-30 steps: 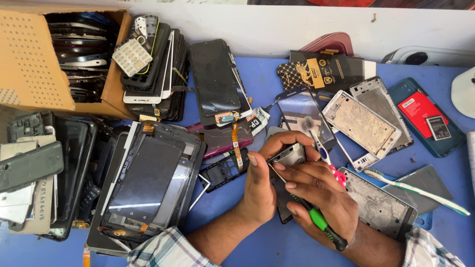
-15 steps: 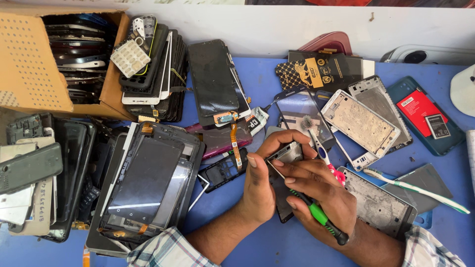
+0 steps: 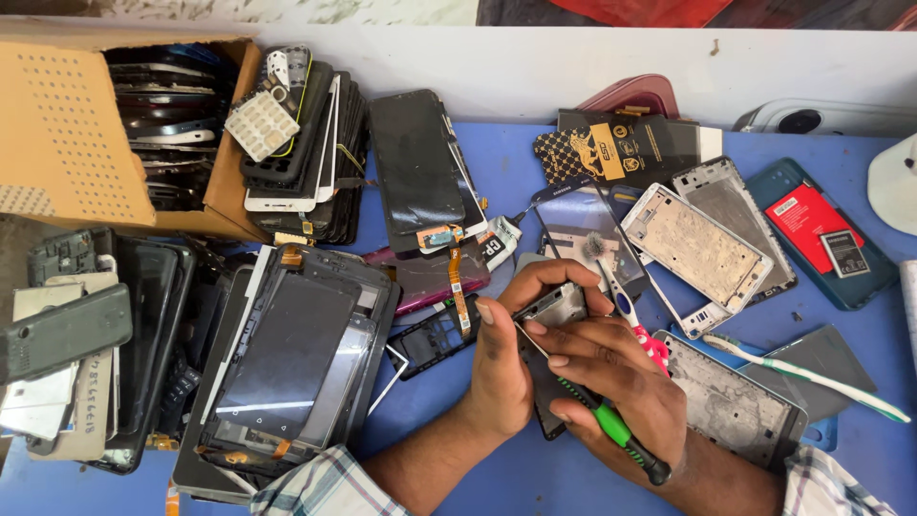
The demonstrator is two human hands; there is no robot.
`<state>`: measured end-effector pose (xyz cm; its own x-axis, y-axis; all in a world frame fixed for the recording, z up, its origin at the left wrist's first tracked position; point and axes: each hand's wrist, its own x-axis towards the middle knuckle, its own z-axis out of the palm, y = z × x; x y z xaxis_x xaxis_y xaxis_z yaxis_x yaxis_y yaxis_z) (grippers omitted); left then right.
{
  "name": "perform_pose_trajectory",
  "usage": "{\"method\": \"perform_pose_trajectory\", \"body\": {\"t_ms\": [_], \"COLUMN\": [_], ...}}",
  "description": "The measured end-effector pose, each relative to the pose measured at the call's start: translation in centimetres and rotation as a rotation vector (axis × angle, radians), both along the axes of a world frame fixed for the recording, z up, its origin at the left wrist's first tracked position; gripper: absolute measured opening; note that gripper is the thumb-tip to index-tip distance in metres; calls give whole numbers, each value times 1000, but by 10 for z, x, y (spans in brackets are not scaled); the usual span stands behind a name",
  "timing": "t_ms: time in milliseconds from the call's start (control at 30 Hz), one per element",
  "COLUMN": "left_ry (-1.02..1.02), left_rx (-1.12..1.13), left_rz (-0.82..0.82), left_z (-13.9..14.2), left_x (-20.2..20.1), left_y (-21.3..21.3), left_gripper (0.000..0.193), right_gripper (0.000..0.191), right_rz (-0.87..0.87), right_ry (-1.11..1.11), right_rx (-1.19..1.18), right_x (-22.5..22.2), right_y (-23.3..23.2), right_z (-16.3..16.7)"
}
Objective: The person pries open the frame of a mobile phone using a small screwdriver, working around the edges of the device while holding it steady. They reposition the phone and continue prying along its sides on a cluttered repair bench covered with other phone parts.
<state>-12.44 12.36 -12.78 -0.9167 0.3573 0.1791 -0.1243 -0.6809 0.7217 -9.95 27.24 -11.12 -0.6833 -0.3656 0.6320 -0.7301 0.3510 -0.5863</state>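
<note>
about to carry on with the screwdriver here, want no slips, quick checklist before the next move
1. Phone held by left hand: ok, fingers wrap its top edge.
2. Screwdriver gripped in right hand: ok.
3. Tip seated on the phone: cannot tell, fingers hide it.
4. Phone supported from below: cannot tell.
5. Room around the hands: not ok, a metal frame, toothbrush and a stack of screens crowd in close.

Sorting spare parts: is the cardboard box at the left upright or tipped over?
Tipped on its side: the box opens sideways, showing stacked phone parts inside.
</note>
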Motion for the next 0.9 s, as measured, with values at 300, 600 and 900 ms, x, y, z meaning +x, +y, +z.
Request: {"method": "perform_pose_trajectory", "body": {"t_ms": [300, 600, 900], "left_ry": [141, 106, 37], "left_rx": [-147, -139, -33], "left_rz": [88, 63, 27], "left_z": [0, 0, -2], "left_x": [7, 14, 11], "left_y": [0, -2, -3], "left_gripper": [102, 104, 105], "right_gripper": [36, 35, 36], "right_rz": [-72, -66, 31], "right_ry": [6, -23, -12], "right_rx": [23, -32, 1], "right_x": [9, 14, 10], "right_y": [-3, -4, 3], "right_z": [8, 3, -1]}}
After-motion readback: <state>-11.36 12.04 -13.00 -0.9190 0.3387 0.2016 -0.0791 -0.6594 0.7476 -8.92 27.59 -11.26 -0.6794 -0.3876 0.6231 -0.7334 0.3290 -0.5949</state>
